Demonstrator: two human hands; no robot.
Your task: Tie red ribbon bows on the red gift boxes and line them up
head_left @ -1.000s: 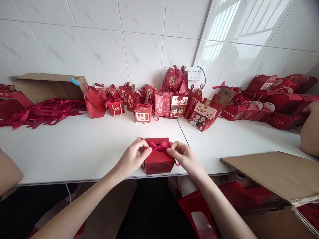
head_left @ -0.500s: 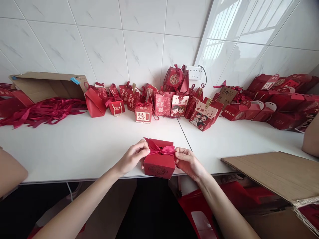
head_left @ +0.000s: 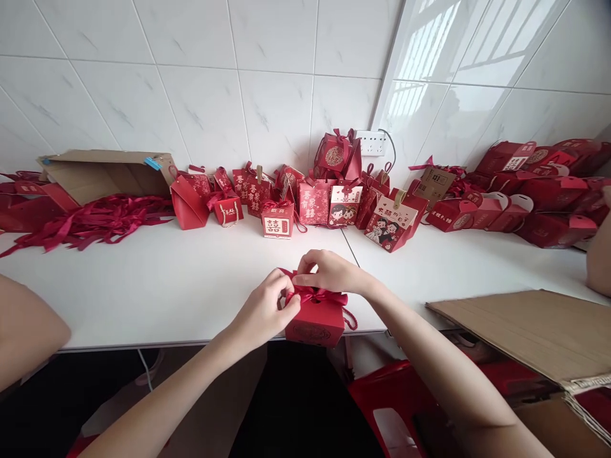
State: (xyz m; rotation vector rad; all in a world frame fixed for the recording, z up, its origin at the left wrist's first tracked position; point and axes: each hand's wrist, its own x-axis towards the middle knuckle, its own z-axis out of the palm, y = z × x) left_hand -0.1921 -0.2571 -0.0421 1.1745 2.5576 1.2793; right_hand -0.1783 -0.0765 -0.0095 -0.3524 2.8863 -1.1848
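A red gift box [head_left: 315, 323] with a dark round emblem on its front stands at the near edge of the white table [head_left: 200, 280]. Across its top lies a tied dark-red ribbon bow [head_left: 321, 295], and a twisted cord loop [head_left: 351, 318] hangs at its right side. My left hand [head_left: 272, 302] pinches the ribbon at the bow's left side. My right hand [head_left: 324, 272] reaches over the box top, thumb and finger closed at the same left part of the ribbon. The exact bit of ribbon between the fingers is partly hidden.
Loose red ribbons [head_left: 100, 219] lie at left before an open cardboard box [head_left: 109, 175]. Several finished gift boxes [head_left: 312, 203] line the wall under a power strip [head_left: 371, 143]. More red boxes [head_left: 548, 191] pile at right. A cardboard flap [head_left: 520, 324] juts at near right. Other people's arms show at both sides.
My right hand has left the bow's right side and moved left across the box top, beside my left hand. The bow's right loop now lies free.
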